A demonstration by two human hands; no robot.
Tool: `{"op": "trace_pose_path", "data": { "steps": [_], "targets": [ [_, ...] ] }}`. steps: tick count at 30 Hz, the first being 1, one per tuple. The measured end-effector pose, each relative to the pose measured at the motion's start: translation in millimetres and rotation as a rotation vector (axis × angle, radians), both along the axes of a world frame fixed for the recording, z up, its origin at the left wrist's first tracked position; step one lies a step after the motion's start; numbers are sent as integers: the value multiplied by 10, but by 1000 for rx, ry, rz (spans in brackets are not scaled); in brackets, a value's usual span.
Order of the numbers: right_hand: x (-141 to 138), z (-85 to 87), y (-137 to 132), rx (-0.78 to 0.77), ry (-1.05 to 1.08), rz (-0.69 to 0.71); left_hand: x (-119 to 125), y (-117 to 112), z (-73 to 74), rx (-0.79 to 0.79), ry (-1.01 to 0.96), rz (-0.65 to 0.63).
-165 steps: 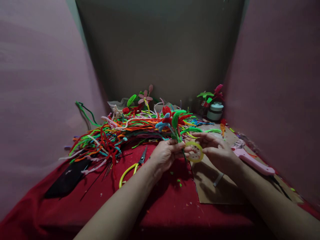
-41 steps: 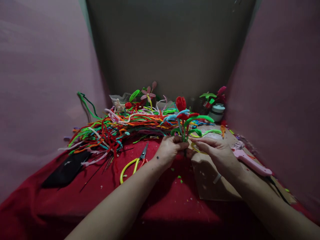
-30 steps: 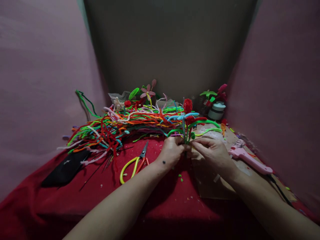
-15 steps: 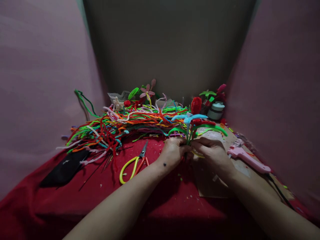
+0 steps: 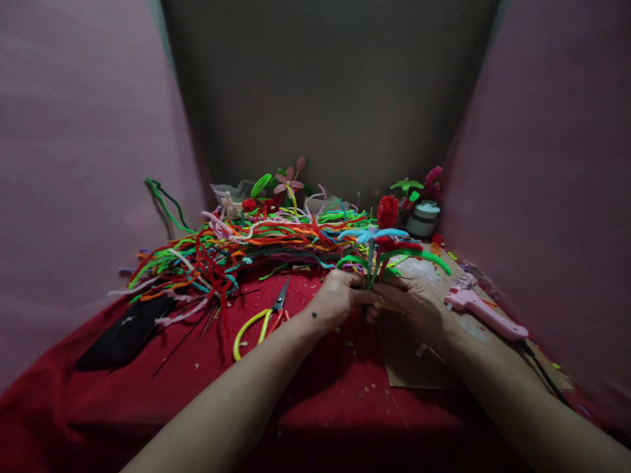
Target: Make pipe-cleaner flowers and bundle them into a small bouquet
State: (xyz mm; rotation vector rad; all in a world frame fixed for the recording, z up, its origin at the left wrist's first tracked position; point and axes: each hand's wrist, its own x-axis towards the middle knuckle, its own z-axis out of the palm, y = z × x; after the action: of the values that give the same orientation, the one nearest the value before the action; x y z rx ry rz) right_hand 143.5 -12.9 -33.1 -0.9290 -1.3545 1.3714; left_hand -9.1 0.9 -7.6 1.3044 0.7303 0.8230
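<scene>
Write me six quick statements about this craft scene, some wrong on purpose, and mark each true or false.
1. The left hand holds a bunch of flowers by the stems. True.
2. The scissors lie on the red cloth. True.
3. The scissors are blue all over. False: they show yellow, red and dark metal.
4. A pink glue gun lies farther right than the right hand. True.
5. The right hand grips the glue gun. False: its fingertips are at the stems.
6. Every flower in the bunch is yellow. False: red and light blue ones show.
</scene>
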Motion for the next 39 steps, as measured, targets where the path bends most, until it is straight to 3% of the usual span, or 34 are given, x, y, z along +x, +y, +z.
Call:
{"op": "trace_pose_path", "data": {
  "steps": [5, 12, 16, 20, 23, 27, 32, 39],
  "targets": [
    [14, 41, -17, 79, -106, -118, 8, 45, -65, 132, 79, -9],
    [-77, 102, -88, 187, -155, -277, 69, 97, -226, 516, 271, 234],
    [-133, 111, -106, 238, -179, -326, 69, 86, -281, 699, 382, 288],
    [-179, 129, -131, 240, -176, -363, 42, 15, -245, 797, 565, 327],
    [-212, 126, -152, 231, -148, -412, 28, -20, -221, 805, 600, 317],
    [-221, 108, -164, 237, -95, -416, 33, -17, -192, 793, 466, 244],
    [-192, 79, -158, 231, -60, -465, 67, -35, -142, 630, 280, 179],
    [-225, 143, -205, 301, -136, -451, 107, -63, -130, 408, 150, 249]
  ]
}}
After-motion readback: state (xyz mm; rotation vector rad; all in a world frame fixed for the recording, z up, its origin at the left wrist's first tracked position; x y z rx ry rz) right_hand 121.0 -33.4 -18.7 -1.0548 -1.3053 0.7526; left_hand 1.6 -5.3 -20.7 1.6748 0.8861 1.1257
